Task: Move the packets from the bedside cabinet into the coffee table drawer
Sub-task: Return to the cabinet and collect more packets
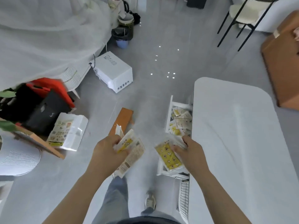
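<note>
The left hand (106, 151) grips a fanned bundle of packets (131, 152) over the grey floor (153, 97), thumb pressed across the top and fingers curled underneath. The longest packet in the bundle lies with its long axis slanting from far-right to near-left, its near end hanging below the hand, while the shorter ones splay away from the person toward an orange board (122, 120) lying on the floor. The right hand (189, 151) holds a thin stack of yellow packets (168, 159), printed face up, thumb on top and fingers wrapped round the far edge. Their long axis runs diagonally from far-left to near-right, and they hang over the near end of the open drawer (169, 110). The drawer stands pulled out from the left side of the white coffee table (234, 126) and has loose packets (181, 120) lying in a jumble at its far end. Both forearms reach forward from the bottom edge, bare, backs of the hands turned up, the 2 hands apart at about the same height. 1 shoe (150, 201) shows below, between the arms. A white box (113, 71) sits on the floor farther off to the left.
</note>
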The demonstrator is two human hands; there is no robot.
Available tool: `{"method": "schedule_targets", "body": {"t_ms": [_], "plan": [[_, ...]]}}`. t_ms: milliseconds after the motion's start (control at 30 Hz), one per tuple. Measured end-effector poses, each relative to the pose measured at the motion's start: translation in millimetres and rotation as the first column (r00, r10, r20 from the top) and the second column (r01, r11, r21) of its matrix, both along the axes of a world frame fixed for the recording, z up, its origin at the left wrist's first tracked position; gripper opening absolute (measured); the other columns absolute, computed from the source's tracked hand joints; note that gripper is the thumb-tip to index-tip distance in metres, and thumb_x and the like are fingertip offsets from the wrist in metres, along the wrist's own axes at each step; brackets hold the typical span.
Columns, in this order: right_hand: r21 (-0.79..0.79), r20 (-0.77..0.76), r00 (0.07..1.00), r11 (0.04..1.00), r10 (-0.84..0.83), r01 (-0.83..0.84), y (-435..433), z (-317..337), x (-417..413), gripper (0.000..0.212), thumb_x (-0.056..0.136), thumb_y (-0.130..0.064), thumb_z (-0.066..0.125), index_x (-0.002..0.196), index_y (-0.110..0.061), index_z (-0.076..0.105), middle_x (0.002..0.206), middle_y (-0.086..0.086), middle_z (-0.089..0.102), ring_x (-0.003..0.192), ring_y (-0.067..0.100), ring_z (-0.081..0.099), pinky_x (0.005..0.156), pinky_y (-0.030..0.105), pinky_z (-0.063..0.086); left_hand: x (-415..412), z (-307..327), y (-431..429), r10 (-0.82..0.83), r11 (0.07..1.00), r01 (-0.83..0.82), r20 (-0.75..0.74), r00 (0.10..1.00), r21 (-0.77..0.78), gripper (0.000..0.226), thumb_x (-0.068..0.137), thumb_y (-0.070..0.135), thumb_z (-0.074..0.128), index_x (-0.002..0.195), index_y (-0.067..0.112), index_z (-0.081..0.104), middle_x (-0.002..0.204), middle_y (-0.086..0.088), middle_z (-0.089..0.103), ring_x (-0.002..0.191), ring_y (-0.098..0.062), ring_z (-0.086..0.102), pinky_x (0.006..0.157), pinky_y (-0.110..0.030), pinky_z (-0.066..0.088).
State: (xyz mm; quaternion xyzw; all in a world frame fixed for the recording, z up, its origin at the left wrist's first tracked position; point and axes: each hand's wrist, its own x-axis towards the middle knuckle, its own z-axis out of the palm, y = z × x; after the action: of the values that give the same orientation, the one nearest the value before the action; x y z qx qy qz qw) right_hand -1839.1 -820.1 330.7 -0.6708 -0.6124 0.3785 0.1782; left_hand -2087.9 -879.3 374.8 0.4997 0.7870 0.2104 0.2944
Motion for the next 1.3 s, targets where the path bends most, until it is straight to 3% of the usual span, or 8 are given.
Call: {"method": "schedule_targets", "body": {"t_ms": [67,233,400,533,700,833,1200,1300], "plan": [[-0.010,0.014,0.998,0.998,-0.064,0.064,11,-6,-8,0.025,0.083,-0.033,0.067,0.074,-0.019,0.049,0.071,0.000,0.058,0.071,0.023,0.057,0.066,0.041,0.048,-12,-5,27,-0.063,0.998,0.063,0.000,0.998,-0.011,0.014,0.076,0.022,0.070,0.068,0.018,0.059,0.066,0.004,0.061,0.061,-0.011,0.059,0.052,-0.024,0.047],[-0.013,0.100,0.980,0.985,-0.170,0.173,38,-12,-41,0.021,0.084,-0.034,0.065,0.083,-0.016,0.054,0.074,-0.001,0.060,0.072,0.021,0.056,0.064,0.036,0.046,-48,-10,97,-0.231,0.973,0.231,0.017,0.973,-0.019,0.019,0.076,0.021,0.068,0.065,0.016,0.054,0.062,0.001,0.056,0.057,-0.014,0.054,0.050,-0.030,0.044],[-0.054,0.127,0.940,0.944,-0.316,0.324,58,-18,-71,0.023,0.083,-0.036,0.065,0.083,-0.015,0.056,0.072,0.000,0.062,0.071,0.022,0.058,0.066,0.038,0.049,-68,-17,157,-0.389,0.920,0.391,0.048,0.920,-0.042,0.025,0.076,0.022,0.068,0.062,0.016,0.049,0.059,0.002,0.051,0.054,-0.014,0.048,0.048,-0.023,0.035],[-0.094,0.135,0.910,0.909,-0.392,0.406,71,-23,-79,0.030,0.086,-0.036,0.064,0.075,-0.013,0.047,0.065,-0.001,0.054,0.060,0.018,0.049,0.056,0.032,0.040,-66,-27,196,-0.498,0.860,0.503,0.072,0.864,-0.088,0.025,0.077,0.024,0.069,0.065,0.012,0.051,0.062,-0.001,0.053,0.054,-0.013,0.045,0.051,-0.026,0.034],[-0.122,0.155,0.858,0.852,-0.490,0.509,95,-37,-63,0.041,0.090,-0.032,0.062,0.064,-0.025,0.032,0.055,-0.006,0.041,0.050,0.009,0.038,0.047,0.023,0.027,-39,-43,247,-0.601,0.785,0.606,0.079,0.795,-0.130,0.025,0.077,0.026,0.071,0.063,0.020,0.050,0.069,0.004,0.055,0.063,-0.014,0.054,0.055,-0.032,0.043],[-0.173,0.159,0.840,0.824,-0.518,0.540,112,-49,-48,0.037,0.091,-0.034,0.060,0.066,-0.026,0.035,0.060,-0.006,0.046,0.052,0.008,0.043,0.048,0.021,0.030,-19,-55,277,-0.657,0.737,0.656,0.054,0.752,-0.160,0.028,0.079,0.027,0.069,0.064,0.022,0.047,0.067,0.005,0.055,0.061,-0.014,0.053,0.050,-0.020,0.034],[-0.279,0.178,0.739,0.687,-0.650,0.672,148,-89,0,0.025,0.092,-0.032,0.057,0.078,-0.013,0.048,0.073,0.004,0.059,0.063,0.017,0.052,0.057,0.029,0.038,46,-117,365,-0.850,0.504,0.826,0.026,0.526,-0.251,0.018,0.075,0.021,0.067,0.070,0.011,0.053,0.067,-0.003,0.057,0.063,-0.021,0.055,0.053,-0.038,0.044],[-0.320,0.198,0.696,0.625,-0.691,0.712,156,-103,5,0.020,0.092,-0.029,0.056,0.085,-0.010,0.054,0.080,0.007,0.064,0.069,0.021,0.058,0.061,0.033,0.045,66,-142,386,-0.886,0.430,0.868,0.070,0.459,-0.247,0.017,0.075,0.019,0.068,0.069,0.013,0.053,0.068,-0.002,0.056,0.064,-0.019,0.054,0.054,-0.033,0.040]]}}
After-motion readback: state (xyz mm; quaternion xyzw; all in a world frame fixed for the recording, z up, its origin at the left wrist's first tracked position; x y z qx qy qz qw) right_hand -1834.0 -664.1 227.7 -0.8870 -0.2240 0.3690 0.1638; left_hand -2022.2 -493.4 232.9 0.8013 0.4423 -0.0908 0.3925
